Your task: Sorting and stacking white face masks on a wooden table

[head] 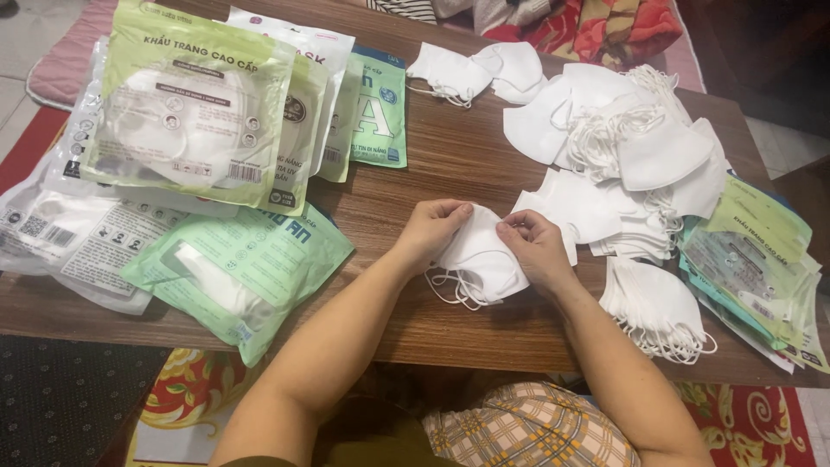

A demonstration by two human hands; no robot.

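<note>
Both of my hands pinch the top edge of a small stack of white folded face masks resting on the wooden table. My left hand grips the stack's left upper corner. My right hand grips its right upper edge. White ear loops hang out below the stack toward me.
A big loose pile of white masks lies to the right, with another stack near the front edge. Green and clear mask packets cover the left side. More packets sit at the right edge. Two masks lie at the back.
</note>
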